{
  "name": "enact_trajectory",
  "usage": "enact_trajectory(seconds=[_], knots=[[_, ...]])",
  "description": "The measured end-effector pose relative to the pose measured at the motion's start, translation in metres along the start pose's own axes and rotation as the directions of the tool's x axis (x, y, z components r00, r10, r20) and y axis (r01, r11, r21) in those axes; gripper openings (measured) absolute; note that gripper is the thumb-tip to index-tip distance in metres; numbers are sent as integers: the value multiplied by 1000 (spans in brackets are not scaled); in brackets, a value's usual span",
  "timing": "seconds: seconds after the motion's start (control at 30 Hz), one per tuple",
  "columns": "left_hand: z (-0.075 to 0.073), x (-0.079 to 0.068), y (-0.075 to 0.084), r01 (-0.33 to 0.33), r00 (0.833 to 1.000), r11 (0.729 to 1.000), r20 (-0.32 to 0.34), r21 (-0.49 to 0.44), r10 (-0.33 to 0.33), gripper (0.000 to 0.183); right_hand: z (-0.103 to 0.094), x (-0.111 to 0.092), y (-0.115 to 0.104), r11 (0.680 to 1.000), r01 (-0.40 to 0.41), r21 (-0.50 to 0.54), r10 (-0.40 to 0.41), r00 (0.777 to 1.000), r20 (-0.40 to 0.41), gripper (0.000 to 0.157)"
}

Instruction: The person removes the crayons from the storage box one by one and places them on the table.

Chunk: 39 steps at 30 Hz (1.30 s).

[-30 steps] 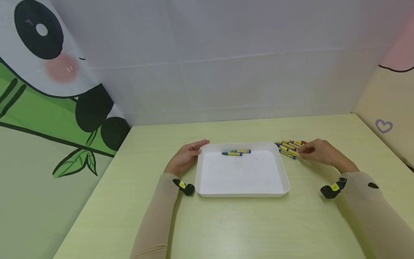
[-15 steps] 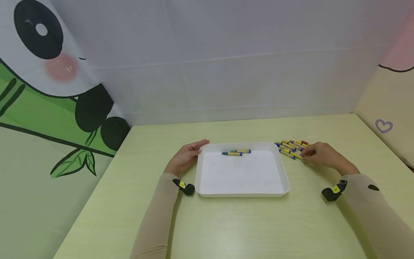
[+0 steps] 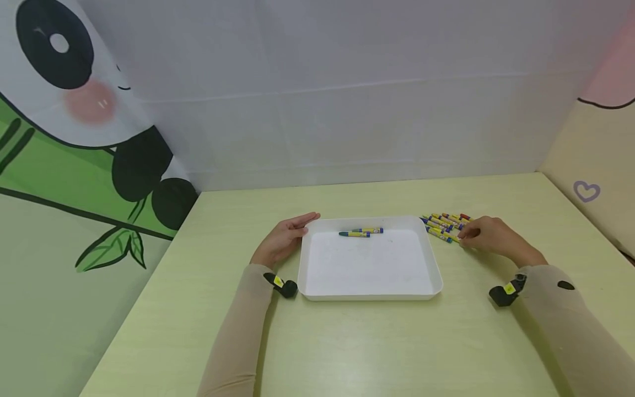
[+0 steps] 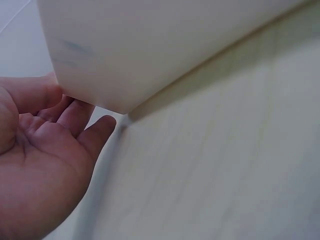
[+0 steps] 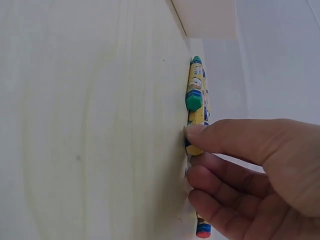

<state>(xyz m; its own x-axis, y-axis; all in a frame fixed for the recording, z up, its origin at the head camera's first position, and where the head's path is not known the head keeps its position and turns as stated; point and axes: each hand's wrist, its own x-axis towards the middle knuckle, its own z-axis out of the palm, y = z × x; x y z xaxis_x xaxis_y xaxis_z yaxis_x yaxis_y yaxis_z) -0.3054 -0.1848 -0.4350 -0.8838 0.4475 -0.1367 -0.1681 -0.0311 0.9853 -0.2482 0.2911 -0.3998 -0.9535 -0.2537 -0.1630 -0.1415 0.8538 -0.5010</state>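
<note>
My left hand (image 3: 284, 240) holds the left edge of a white tray (image 3: 369, 270), thumb at the rim and other fingers behind its wall. In the left wrist view the thumb and fingers meet the tray's corner (image 4: 100, 97). Two green crayons (image 3: 354, 234) in yellow wrappers lie near the tray's far side. To the right of the tray, my right hand (image 3: 493, 238) pinches a yellow crayon (image 5: 195, 148) low at the table, beside a row of several crayons (image 3: 441, 220). A green crayon (image 5: 194, 90) lies just beyond my thumb; a red-tipped one (image 5: 203, 231) shows below my curled fingers.
The pale wooden table (image 3: 347, 347) carries the tray and crayons. A grey-white cloth wall (image 3: 347, 121) stands at its far edge, with printed panels (image 3: 134, 215) on the left and a cream panel (image 3: 595, 154) on the right.
My right hand has shifted slightly right along the crayon row, and the yellow crayon at its fingertips shows more. The left hand and tray keep their place; the head view tilts slightly.
</note>
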Motion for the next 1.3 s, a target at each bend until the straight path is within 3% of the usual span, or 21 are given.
enact_trajectory(seconds=[0.3, 0.5, 0.93, 1.3], knots=[[0, -1, 1, 4, 1000, 1000, 2, -10, -4, 48, -6, -2, -9, 1000, -6, -9, 6, 1000, 7, 24], [1, 1, 2, 6, 1000, 1000, -3, -16, -7, 48, -13, 3, -16, 999, 38, 2, -38, 999, -24, 29], [2, 7, -1, 17, 1000, 1000, -19, 2, -17, 49, -31, 19, -52, 991, 114, 70, -112, 993, -38, 28], [1, 8, -2, 9, 1000, 1000, -26, 2, -9, 48, -23, 37, -83, 971, 226, 83, -225, 974, -10, 27]])
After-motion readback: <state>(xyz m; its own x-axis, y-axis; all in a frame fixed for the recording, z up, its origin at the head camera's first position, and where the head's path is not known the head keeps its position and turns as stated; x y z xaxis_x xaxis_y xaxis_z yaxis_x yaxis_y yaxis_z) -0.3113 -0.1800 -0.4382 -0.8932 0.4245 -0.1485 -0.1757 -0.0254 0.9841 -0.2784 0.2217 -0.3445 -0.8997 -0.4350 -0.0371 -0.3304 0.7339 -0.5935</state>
